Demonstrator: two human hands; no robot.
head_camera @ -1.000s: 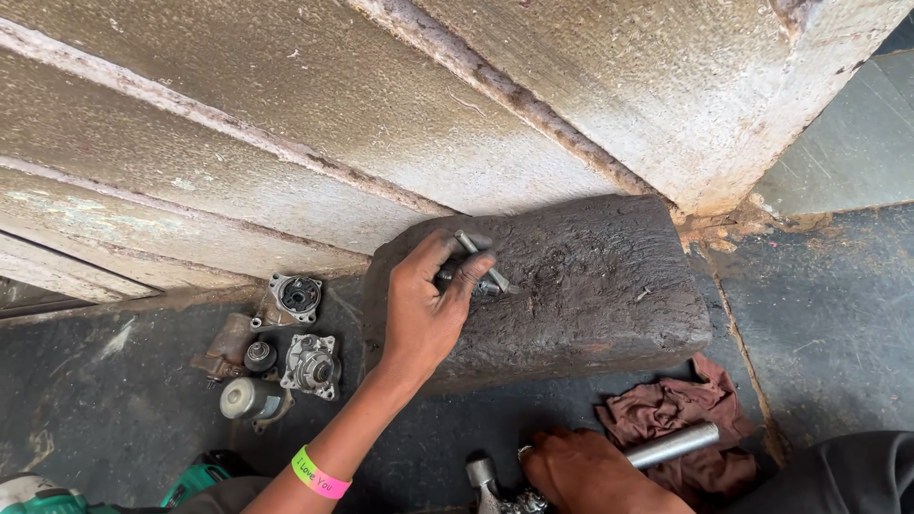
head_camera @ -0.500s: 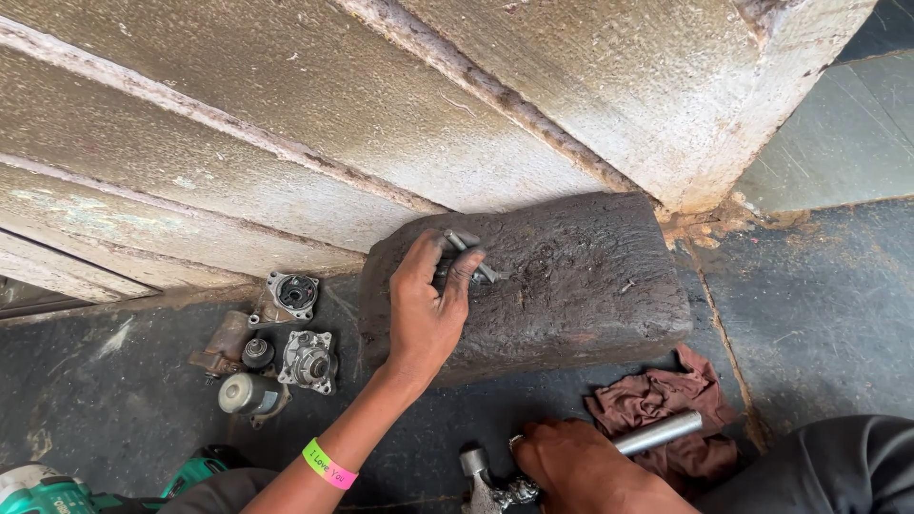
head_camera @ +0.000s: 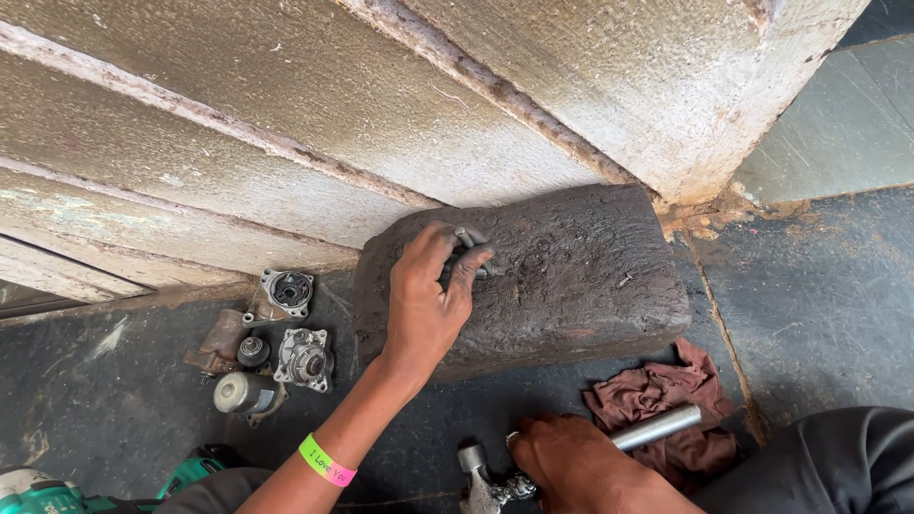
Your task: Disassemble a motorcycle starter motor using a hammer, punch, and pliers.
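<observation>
The pin, a small grey metal piece, lies on top of the dark block, pinched at the fingertips of my left hand. The fingers curl around it, so I see only its short ends poking out past the thumb and forefinger; I cannot tell its full shape. My right hand sits low near the bottom edge, closed around a hammer, whose head rests on the dark floor just left of the knuckles. A metal tube lies on a reddish rag just beside that hand, in front of the block. Left of the block, well apart from the pin, a cluster of small motor parts sits on the floor. A green wristband circles my left wrist.
</observation>
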